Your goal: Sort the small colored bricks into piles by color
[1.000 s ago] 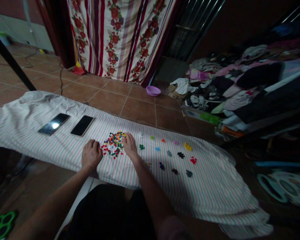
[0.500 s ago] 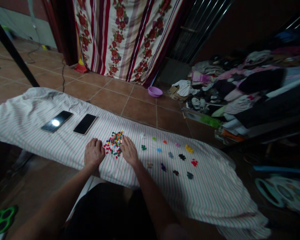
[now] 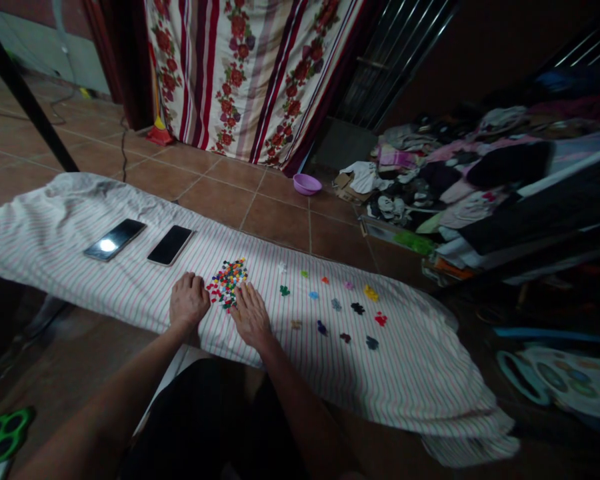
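Note:
A loose pile of small multicoloured pieces (image 3: 227,277) lies on the striped cloth, too small for me to make out their exact kind. My left hand (image 3: 189,299) rests at the pile's left edge, fingers curled down and no held object showing. At the lower right edge of the pile is my right hand (image 3: 251,315), palm down with fingers stretched out and touching the pieces. Right of it, small one-colour groups sit in rows, among them dark green pieces (image 3: 285,291), yellow pieces (image 3: 371,293), black pieces (image 3: 357,308) and red pieces (image 3: 381,319).
Two phones, one with a bright reflection (image 3: 115,240) and one dark (image 3: 171,245), lie left of the pile on the striped cloth (image 3: 410,387). Beyond it are a purple basin (image 3: 307,185), a floral curtain (image 3: 250,80) and heaped clothes (image 3: 460,160).
My right hand has slid down and slightly left along the pile's right side, uncovering pieces near the top. My left hand stays beside the pile. The view has shifted slightly.

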A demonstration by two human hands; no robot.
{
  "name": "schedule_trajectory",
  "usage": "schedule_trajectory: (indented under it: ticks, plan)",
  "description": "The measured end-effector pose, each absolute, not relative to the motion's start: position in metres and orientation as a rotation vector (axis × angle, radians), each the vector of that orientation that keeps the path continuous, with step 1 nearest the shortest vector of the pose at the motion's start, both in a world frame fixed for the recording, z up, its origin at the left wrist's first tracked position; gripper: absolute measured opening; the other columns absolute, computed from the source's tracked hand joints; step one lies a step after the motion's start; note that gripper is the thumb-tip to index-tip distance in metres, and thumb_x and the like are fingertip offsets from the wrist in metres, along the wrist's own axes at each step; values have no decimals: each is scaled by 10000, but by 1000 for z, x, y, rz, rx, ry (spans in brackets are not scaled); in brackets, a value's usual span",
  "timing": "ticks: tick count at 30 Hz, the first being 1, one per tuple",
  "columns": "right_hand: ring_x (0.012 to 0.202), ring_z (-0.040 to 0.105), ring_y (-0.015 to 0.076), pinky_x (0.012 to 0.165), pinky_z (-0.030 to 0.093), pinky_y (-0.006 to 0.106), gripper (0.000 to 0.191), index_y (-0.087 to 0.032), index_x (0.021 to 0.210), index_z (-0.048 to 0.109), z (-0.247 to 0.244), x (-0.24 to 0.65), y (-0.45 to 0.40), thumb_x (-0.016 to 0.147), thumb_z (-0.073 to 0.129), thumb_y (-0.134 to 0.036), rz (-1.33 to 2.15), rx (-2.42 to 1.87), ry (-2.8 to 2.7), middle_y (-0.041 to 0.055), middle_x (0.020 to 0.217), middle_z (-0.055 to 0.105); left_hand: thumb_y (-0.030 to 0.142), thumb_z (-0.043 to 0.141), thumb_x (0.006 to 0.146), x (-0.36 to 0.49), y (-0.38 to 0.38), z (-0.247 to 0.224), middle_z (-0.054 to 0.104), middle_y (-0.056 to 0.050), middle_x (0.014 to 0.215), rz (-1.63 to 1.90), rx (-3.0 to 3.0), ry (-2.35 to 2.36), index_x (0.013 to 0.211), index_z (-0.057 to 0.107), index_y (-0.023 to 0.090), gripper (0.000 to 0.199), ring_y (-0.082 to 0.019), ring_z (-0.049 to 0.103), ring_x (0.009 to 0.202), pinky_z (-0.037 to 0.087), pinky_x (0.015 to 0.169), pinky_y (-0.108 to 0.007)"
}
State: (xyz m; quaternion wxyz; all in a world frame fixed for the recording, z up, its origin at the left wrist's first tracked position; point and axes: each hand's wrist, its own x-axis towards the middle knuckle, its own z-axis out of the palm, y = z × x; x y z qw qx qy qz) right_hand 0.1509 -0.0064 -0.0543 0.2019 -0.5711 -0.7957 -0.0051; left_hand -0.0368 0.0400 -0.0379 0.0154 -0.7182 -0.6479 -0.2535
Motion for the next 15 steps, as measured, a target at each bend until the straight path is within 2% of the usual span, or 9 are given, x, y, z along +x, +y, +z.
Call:
schedule_trajectory:
  ticks: [6, 15]
  plan:
    - [1486, 239, 297, 1169, 295, 501, 521, -188, 1473, 438, -51, 150, -13, 997, 443, -400, -34, -1647, -2195, 122, 1581, 322, 217, 432, 867, -37, 41, -41, 605, -185, 1177, -759, -2205, -1987, 1010, 621, 129, 253, -306, 552, 1118, 422, 931, -433]
    - [1469, 287, 284, 1173, 304, 471, 557, -150, 1488, 415, -56, 147, -15, 992, 445, -404, -3, -1574, -2225, 131, 1545, 393, 205, 441, 856, -37, 40, -37, 610, -176, 1137, -789, -2224, -1996, 992, 626, 144, 237, -303, 556, 1079, 420, 915, -444]
